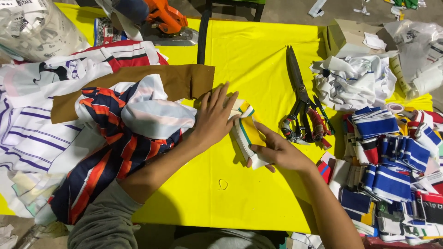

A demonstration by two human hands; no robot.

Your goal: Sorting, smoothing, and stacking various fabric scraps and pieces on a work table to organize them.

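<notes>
While the left hand [213, 117] is lying flat with fingers spread, pressing one end of a folded white collar strip [247, 133] with yellow and green stripes, the right hand [277, 150] is curling round its other end, thumb on top. The strip is sitting mid-table on the yellow cloth [258, 60]. It could slip out of its fold if either hand eases. The large black shears [297, 99] are lying just right, blades away; bare cloth is lying open toward the near edge.
</notes>
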